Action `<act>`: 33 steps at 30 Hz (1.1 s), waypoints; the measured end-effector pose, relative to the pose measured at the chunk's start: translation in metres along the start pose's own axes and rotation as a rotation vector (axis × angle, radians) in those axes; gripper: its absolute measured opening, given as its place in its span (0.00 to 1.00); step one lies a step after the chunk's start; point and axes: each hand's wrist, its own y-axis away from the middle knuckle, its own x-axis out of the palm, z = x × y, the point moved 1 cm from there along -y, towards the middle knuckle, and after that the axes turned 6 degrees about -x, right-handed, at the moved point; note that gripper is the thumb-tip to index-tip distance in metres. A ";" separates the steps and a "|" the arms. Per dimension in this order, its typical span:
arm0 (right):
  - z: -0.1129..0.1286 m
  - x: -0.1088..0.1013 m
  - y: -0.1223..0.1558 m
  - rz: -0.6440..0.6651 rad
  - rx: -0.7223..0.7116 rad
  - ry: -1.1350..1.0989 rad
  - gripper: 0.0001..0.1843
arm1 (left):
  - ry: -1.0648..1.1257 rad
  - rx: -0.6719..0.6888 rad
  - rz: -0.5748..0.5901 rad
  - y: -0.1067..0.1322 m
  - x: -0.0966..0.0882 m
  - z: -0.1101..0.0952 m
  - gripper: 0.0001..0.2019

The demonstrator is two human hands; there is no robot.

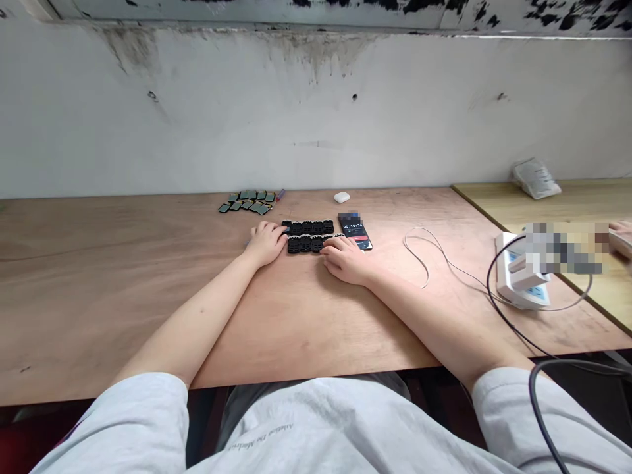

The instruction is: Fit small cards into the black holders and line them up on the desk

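Two rows of small black plastic parts (309, 236) lie side by side on the brown wooden table (123, 283). My left hand (266, 241) rests at the rows' left end, fingers curled, fingertips touching the outermost black part. My right hand (345, 258) lies palm down at the right end of the front row, fingers stretched over the last parts there. Behind the rows sits a cluster of several small green flat pieces (247, 201). A phone (355, 230) showing a running timer lies just right of the black rows.
A white earbud case (342, 196) and a small red-tipped tool (280, 194) lie near the wall. A white cable (419, 253) and a black cable (513, 329) run to a white power strip (521, 289). Another person's hand (621, 236) shows at the right edge, by a lighter table.
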 end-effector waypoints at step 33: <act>0.006 -0.010 -0.002 0.112 0.372 0.345 0.21 | -0.005 -0.186 -0.053 0.008 -0.008 0.031 0.17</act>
